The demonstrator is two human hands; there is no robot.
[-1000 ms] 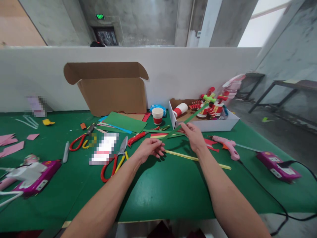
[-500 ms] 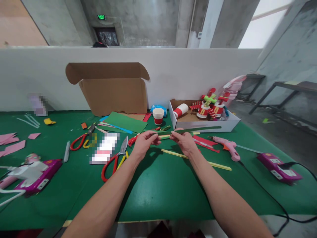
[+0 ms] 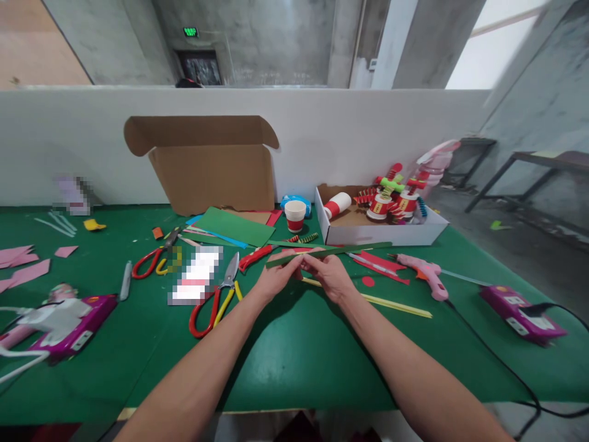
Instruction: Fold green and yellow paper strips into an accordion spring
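Observation:
A long dark green paper strip [image 3: 350,249] stretches sideways between my hands, above the middle of the table. My left hand [image 3: 280,277] pinches it toward its left end. Right beside it, my right hand [image 3: 326,274] grips the strip too, with the fingertips of both hands close together. The strip's right part sticks out freely past my right hand. Below the hands lie yellow paper strips [image 3: 398,305] on the green table, partly hidden by my right hand. A red utility knife [image 3: 256,258] rests just left of the hands.
Red-handled scissors [image 3: 215,302] and pliers [image 3: 154,258] lie to the left. A paper cup [image 3: 294,216] stands behind the hands, beside a white box [image 3: 386,234] of paper-cup figures. To the right are a pink glue gun [image 3: 424,274] and a purple power strip [image 3: 519,313] with cables.
My hands have come together along the strip, the right one shifting left. The strip is now slightly tilted, its left end showing beyond my left hand. A red paper circle has come into view.

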